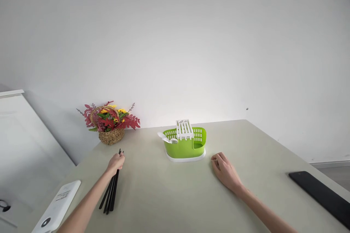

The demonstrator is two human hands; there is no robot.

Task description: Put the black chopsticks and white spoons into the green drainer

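Several black chopsticks (111,193) are gripped near their far ends by my left hand (116,162), and their near ends fan out toward me over the left part of the table. My right hand (225,172) rests on the tabletop with its fingers curled in; nothing shows in it. Between the hands and farther back stands a green basket (183,149) on a white base. A white slotted rack (185,129) sits across the basket's top, and white spoons (167,138) stick out at its left side.
A wicker basket of artificial flowers (111,135) stands at the table's back left. A white flat device (58,204) lies at the left edge, a long black object (319,193) at the right. A white cabinet (24,153) is beyond the left side.
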